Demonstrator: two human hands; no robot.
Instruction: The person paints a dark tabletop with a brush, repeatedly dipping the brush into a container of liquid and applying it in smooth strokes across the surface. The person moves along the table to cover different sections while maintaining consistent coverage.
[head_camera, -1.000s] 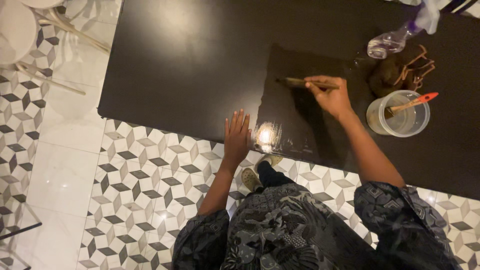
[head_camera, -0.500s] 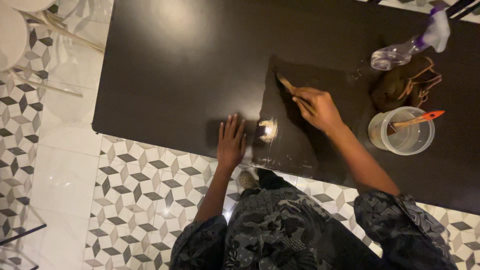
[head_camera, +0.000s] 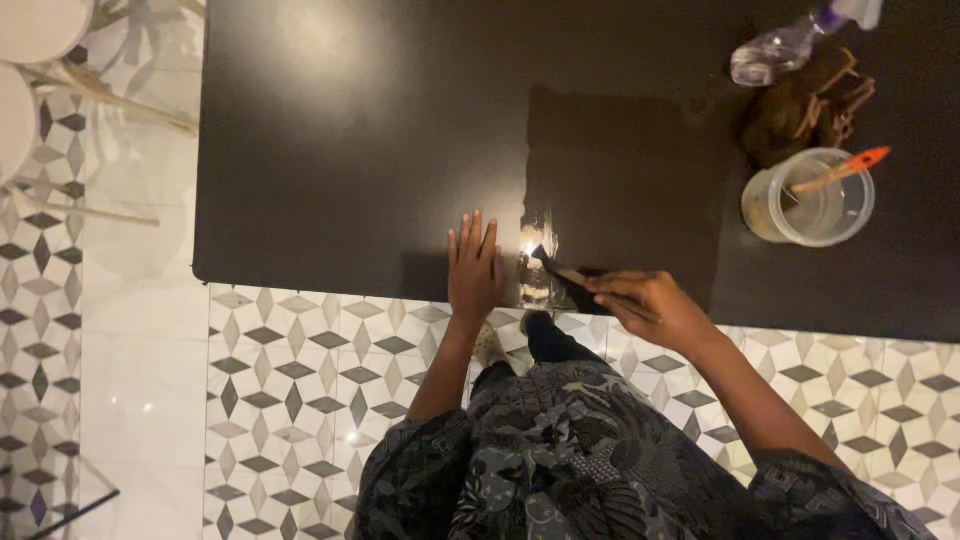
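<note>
Best done with left hand (head_camera: 474, 268) kept flat, fingers spread, on the dark matte surface (head_camera: 350, 150) while right hand (head_camera: 650, 305), pinching the thin wooden-handled brush (head_camera: 560, 270) near the edge at 6 o'clock, draws long even overlapping strokes.

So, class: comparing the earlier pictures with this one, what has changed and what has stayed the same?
The right hand drew the brush from the far part of the glossy patch back to the table's near edge. The left hand stays flat on the table. The plastic cup and spray bottle stay put.
</note>
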